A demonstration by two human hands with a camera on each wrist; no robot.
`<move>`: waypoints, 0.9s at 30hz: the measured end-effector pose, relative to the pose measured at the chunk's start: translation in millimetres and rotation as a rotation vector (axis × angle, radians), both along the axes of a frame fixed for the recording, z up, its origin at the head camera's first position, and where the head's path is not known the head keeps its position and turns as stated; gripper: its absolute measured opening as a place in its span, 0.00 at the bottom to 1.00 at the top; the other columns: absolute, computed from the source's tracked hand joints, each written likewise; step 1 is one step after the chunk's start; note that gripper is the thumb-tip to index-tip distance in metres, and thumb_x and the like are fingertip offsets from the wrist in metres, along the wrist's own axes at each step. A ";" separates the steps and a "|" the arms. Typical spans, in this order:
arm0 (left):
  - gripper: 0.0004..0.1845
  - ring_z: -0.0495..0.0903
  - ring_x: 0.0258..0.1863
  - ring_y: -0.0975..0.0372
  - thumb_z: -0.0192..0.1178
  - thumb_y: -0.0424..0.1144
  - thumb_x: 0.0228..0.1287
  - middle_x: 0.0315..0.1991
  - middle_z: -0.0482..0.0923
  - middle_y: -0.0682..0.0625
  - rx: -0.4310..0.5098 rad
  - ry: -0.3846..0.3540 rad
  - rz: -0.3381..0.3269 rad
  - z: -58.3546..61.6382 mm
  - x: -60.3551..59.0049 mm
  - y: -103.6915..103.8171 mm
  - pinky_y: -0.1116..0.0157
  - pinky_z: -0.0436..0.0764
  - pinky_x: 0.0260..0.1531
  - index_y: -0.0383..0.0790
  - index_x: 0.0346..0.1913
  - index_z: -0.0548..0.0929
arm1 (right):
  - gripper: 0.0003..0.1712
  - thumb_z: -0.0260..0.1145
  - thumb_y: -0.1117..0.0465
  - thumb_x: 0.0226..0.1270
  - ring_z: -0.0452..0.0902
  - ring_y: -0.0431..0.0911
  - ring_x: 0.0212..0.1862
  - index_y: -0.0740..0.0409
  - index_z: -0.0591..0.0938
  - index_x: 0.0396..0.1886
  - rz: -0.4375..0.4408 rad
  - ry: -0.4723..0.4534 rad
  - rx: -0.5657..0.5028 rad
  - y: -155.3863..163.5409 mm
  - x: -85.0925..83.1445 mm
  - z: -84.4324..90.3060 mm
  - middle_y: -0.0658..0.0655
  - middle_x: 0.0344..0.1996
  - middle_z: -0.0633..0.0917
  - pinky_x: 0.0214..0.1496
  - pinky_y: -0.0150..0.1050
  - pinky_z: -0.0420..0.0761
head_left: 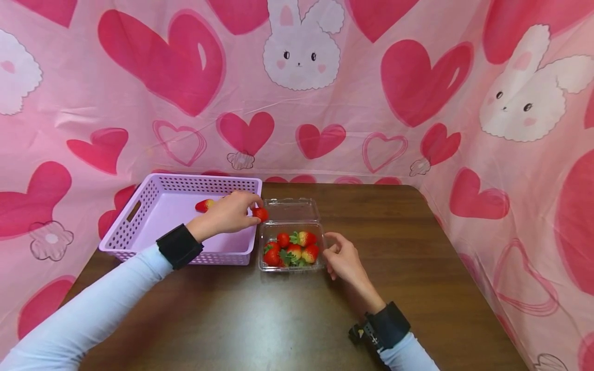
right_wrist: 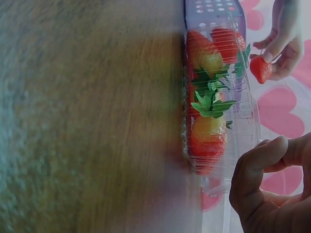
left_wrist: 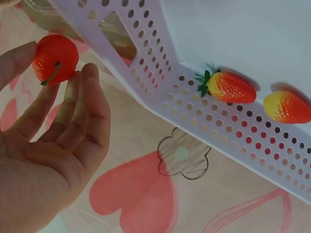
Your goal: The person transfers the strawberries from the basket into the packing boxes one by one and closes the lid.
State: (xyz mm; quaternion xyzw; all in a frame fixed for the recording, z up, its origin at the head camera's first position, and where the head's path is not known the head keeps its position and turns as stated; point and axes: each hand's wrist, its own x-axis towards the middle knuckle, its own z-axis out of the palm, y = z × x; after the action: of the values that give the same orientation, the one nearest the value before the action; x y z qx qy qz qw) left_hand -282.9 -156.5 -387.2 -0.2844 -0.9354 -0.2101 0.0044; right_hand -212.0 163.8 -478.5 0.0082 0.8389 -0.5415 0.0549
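Two strawberries already lie in the lilac perforated plastic basket [head_left: 139, 221] on the dark brown wooden table [head_left: 417, 247], one red with a green cap [left_wrist: 228, 87] and one shading to yellow [left_wrist: 287, 107], both against a perforated side wall as the left wrist view shows them. Just beside the basket's right wall sits the clear plastic clamshell punnet [head_left: 291, 246] with its lid folded back, and by my count about five strawberries [head_left: 292, 250] remain in it, so I would judge the moving of fruit from punnet to basket well under halfway. The left hand [head_left: 229, 212] hangs over the basket's right edge, thumb and fingertips pinching a small round red strawberry [head_left: 260, 214] that is clear of the punnet and not yet set down inside. The right hand [head_left: 342, 260] holds nothing; its fingers are loosely curled at the punnet's right side, either touching the wall or just off it, I cannot tell which.
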 end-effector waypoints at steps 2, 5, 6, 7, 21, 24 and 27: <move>0.14 0.82 0.37 0.54 0.74 0.38 0.62 0.39 0.86 0.47 -0.004 -0.002 -0.008 -0.4 1.0 3.2 0.56 0.83 0.36 0.41 0.49 0.88 | 0.28 0.61 0.70 0.68 0.72 0.47 0.13 0.59 0.77 0.68 0.001 0.002 -0.001 0.2 -0.5 0.2 0.58 0.20 0.79 0.16 0.41 0.78; 0.15 0.81 0.36 0.54 0.74 0.38 0.62 0.40 0.87 0.46 -0.014 -0.006 -0.023 -0.9 2.2 7.8 0.56 0.83 0.36 0.39 0.51 0.88 | 0.28 0.61 0.70 0.68 0.72 0.47 0.13 0.60 0.77 0.68 0.005 0.011 0.001 0.3 -1.0 -0.3 0.58 0.20 0.79 0.15 0.41 0.78; 0.16 0.82 0.37 0.53 0.75 0.38 0.63 0.41 0.87 0.46 -0.014 -0.013 -0.027 -1.1 2.7 9.5 0.55 0.84 0.38 0.38 0.51 0.88 | 0.27 0.61 0.70 0.68 0.72 0.48 0.13 0.60 0.77 0.68 0.004 0.012 0.000 0.4 -0.8 -0.1 0.58 0.20 0.79 0.15 0.42 0.77; 0.16 0.82 0.39 0.53 0.75 0.39 0.63 0.42 0.87 0.46 -0.013 -0.021 -0.030 -1.3 3.5 11.0 0.55 0.84 0.40 0.38 0.52 0.88 | 0.27 0.61 0.70 0.69 0.72 0.48 0.13 0.60 0.77 0.68 0.003 0.012 0.000 0.5 -0.6 -0.1 0.58 0.20 0.79 0.15 0.42 0.78; 0.18 0.78 0.31 0.59 0.76 0.38 0.62 0.35 0.84 0.50 -0.017 -0.059 -0.103 -12.0 8.0 24.4 0.60 0.80 0.35 0.36 0.53 0.87 | 0.28 0.60 0.71 0.68 0.72 0.48 0.13 0.59 0.77 0.68 0.006 0.013 -0.010 -0.7 -1.6 0.4 0.58 0.19 0.79 0.15 0.41 0.78; 0.17 0.78 0.31 0.59 0.76 0.37 0.62 0.35 0.84 0.50 -0.019 -0.064 -0.129 -14.2 8.0 27.6 0.60 0.80 0.36 0.36 0.52 0.87 | 0.28 0.60 0.71 0.68 0.72 0.48 0.13 0.60 0.77 0.68 0.004 0.010 -0.010 -0.7 -0.5 0.2 0.58 0.19 0.79 0.15 0.41 0.78; 0.17 0.80 0.32 0.59 0.76 0.36 0.62 0.37 0.86 0.49 -0.018 -0.072 -0.140 -15.6 10.0 29.5 0.57 0.83 0.39 0.35 0.52 0.87 | 0.28 0.60 0.71 0.69 0.72 0.48 0.13 0.60 0.76 0.68 0.004 0.000 -0.004 -0.6 0.1 -0.4 0.58 0.20 0.79 0.15 0.41 0.78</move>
State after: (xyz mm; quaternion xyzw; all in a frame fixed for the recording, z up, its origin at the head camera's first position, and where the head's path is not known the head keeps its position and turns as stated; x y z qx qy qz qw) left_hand -273.0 -127.1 -402.8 -0.3413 -0.9146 -0.2116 -0.0464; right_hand -211.9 163.2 -478.9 0.0067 0.8377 -0.5431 0.0561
